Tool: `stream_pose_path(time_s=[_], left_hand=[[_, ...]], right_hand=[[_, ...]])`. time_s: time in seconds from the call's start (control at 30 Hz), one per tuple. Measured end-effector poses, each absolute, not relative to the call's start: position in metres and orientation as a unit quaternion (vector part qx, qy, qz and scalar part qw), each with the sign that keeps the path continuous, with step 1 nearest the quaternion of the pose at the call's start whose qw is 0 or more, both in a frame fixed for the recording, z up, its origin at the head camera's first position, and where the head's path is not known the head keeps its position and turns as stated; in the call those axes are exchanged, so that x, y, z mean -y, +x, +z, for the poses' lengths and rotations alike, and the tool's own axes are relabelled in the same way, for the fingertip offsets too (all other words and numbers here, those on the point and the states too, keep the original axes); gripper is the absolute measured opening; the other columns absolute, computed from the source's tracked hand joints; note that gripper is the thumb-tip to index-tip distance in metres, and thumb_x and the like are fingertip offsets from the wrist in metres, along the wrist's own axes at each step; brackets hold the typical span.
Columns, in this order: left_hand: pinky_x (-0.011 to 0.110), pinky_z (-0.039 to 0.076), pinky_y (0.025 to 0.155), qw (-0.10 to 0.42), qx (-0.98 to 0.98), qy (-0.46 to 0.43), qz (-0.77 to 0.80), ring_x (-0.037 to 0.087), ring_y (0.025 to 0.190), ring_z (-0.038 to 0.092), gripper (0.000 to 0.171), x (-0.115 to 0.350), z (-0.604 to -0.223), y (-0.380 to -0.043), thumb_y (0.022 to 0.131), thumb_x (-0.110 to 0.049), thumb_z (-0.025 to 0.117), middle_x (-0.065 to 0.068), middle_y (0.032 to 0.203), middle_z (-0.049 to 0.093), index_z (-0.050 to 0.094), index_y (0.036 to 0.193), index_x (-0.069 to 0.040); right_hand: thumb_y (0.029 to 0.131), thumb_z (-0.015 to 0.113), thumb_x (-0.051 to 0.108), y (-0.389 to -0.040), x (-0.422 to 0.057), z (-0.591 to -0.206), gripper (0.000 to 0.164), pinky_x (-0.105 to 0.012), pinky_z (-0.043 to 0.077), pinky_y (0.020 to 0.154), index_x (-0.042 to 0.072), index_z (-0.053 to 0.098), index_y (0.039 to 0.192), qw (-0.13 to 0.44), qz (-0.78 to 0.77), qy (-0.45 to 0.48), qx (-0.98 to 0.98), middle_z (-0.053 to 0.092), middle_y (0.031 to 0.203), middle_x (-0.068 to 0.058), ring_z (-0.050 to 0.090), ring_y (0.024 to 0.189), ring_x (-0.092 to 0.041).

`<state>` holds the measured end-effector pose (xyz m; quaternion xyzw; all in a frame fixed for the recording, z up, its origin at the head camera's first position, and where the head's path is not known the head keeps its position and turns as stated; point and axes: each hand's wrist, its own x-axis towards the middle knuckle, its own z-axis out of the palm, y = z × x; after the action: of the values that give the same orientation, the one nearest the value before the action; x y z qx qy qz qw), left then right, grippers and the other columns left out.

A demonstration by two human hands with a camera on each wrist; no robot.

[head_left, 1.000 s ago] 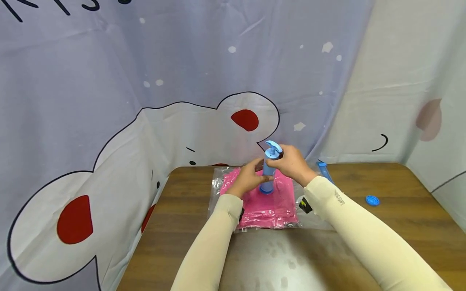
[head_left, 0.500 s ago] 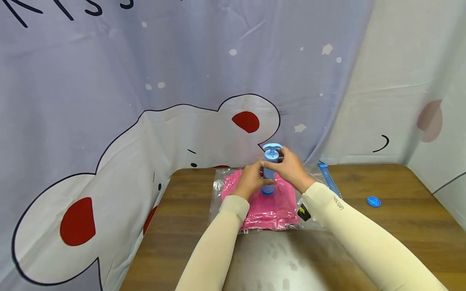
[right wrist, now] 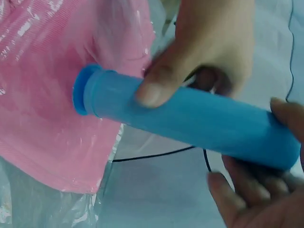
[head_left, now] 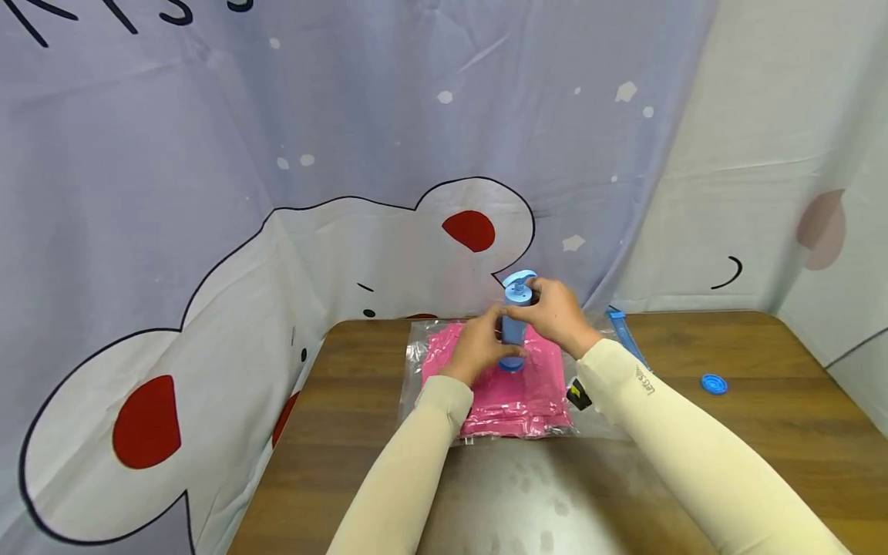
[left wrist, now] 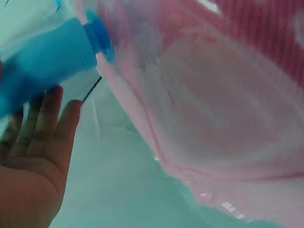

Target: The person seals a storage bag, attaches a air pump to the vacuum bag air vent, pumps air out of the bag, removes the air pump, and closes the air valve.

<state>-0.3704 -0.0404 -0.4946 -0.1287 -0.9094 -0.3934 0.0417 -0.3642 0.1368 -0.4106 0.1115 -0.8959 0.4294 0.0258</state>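
Note:
A blue hand pump [head_left: 513, 331] stands upright on a clear plastic storage bag [head_left: 414, 370] with folded pink cloth [head_left: 509, 405] inside. My left hand [head_left: 477, 347] grips the pump's middle, its thumb across the blue barrel [right wrist: 190, 116] in the right wrist view. Higher up, my right hand [head_left: 555, 314] holds the barrel just below the light blue handle [head_left: 519, 277]. Around the barrel's upper end, the right fingers [right wrist: 237, 192] curl from below in the right wrist view. The pump's flared foot [left wrist: 100, 35] sits against the bag in the left wrist view.
A round blue cap [head_left: 714, 384] lies on the wooden table [head_left: 694, 339] to the right. Behind the right wrist is a blue strip [head_left: 627, 333] along the bag's edge. A printed curtain [head_left: 361, 116] hangs close behind the table.
The pump's handle has turned, first to lie crosswise and now slanting again. My left hand has shifted slightly right, closer around the barrel. The right hand stays near the top.

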Motion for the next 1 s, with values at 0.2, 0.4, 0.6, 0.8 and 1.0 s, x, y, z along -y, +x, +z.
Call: stream_pose_path(time_s=[0.2,0.4,0.6,0.8,1.0], left_hand=[[0.054,0.057,0.126,-0.028,0.864,-0.169,-0.474,0.036,0.148,0.07,0.072,0.057,-0.487,-0.376,0.095,-0.023,0.095,0.014,0.156,0.073,0.064,0.159,-0.014],[0.05,0.061,0.121,-0.045,0.864,-0.198,-0.46,0.035,0.142,0.074,0.06,0.056,-0.488,-0.379,0.101,-0.022,0.089,0.014,0.148,0.078,0.065,0.155,-0.013],[0.044,0.068,0.104,0.049,0.903,-0.154,-0.397,0.03,0.12,0.082,0.05,0.04,-0.495,-0.375,0.094,-0.03,0.096,0.011,0.126,0.084,0.067,0.13,-0.013],[0.043,0.069,0.1,0.116,0.928,-0.101,-0.341,0.028,0.113,0.083,0.056,0.026,-0.497,-0.368,0.09,-0.037,0.099,0.01,0.119,0.086,0.069,0.128,-0.011],[0.045,0.068,0.102,0.124,0.924,-0.088,-0.35,0.03,0.115,0.083,0.059,0.023,-0.5,-0.367,0.089,-0.037,0.1,0.012,0.121,0.085,0.069,0.131,-0.01]], right_hand=[[0.098,0.084,0.017,-0.368,-0.138,-0.412,0.03,-0.027,0.054,0.085,-0.002,0.07,0.117,-0.022,0.467,0.117,0.876,0.075,0.105,-0.01,0.066,0.097,-0.022],[0.097,0.081,0.014,-0.369,-0.137,-0.412,0.04,-0.04,0.061,0.099,-0.007,0.069,0.128,-0.036,0.482,0.113,0.868,0.077,0.119,-0.021,0.069,0.107,-0.029],[0.103,0.08,0.019,-0.363,-0.136,-0.418,0.064,-0.057,0.055,0.126,-0.003,0.057,0.158,-0.037,0.527,0.102,0.843,0.07,0.152,-0.028,0.068,0.14,-0.041],[0.099,0.09,0.033,-0.36,-0.132,-0.424,0.063,-0.051,0.061,0.113,0.0,0.06,0.143,0.019,0.534,0.072,0.842,0.073,0.14,-0.023,0.073,0.129,-0.037],[0.098,0.091,0.031,-0.361,-0.132,-0.42,0.059,-0.054,0.063,0.11,-0.004,0.061,0.134,0.045,0.486,0.078,0.869,0.075,0.133,-0.026,0.075,0.127,-0.042]])
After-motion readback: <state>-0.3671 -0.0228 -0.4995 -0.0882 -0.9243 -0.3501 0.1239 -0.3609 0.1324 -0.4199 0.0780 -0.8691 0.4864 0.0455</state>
